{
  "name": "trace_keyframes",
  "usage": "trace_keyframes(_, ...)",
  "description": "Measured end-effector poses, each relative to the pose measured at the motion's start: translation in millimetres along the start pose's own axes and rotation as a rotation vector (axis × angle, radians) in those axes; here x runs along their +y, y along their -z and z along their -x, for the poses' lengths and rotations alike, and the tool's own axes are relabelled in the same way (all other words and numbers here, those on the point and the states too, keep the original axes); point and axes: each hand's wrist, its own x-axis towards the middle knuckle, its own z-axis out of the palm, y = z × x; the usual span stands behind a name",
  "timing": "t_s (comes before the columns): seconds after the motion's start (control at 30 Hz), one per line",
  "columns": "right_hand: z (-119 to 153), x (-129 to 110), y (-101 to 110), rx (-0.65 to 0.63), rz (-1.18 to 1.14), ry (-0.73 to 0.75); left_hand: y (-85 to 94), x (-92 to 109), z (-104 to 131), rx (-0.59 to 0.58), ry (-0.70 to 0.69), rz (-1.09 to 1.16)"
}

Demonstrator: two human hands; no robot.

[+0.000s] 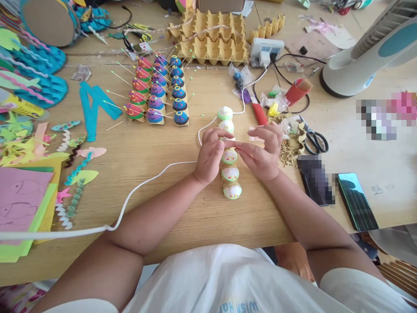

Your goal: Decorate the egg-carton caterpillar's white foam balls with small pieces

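Note:
A strip of egg-carton cups (231,174) runs away from me on the table, its domes covered in white with green rims and small red and yellow marks. My left hand (211,155) is over the strip's middle, fingers curled and thumb pressed against them. From the other side my right hand (263,152) brings its thumb and index fingertip together, touching the left fingertips; its other fingers are bent and apart. Anything between the fingertips is too small or hidden to make out. The hands partly cover one of the middle domes.
Several painted egg-carton rows (155,90) with thin antenna sticks stand at the back left. A white cable (148,177) crosses the table. Scissors (315,139), a phone (356,201) and clay bags lie right; paper cut-outs (85,176) lie left. A white appliance (358,56) stands back right.

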Motion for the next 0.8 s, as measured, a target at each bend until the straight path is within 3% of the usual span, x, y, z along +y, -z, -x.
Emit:
trace_keyframes(0.1, 0, -1, 1, 0.021, -0.09, 0.003, 2.5, 0, -1, -0.075, -0.112, -0.063)
trace_keyframes(0.3, -4, 6, 4, 0.101, -0.138, -0.021, 0.8, 5, -1, 0.043, -0.126, -0.096)
trace_keyframes(0.47, -4, 9, 3, 0.117, -0.157, -0.014, 0.1, 4, -3, 0.066, -0.14, -0.105)
trace_keyframes(0.8, 0, 13, 0, 0.094, -0.139, -0.045, -3.6, -10, -3, 0.242, 0.088, 0.038)
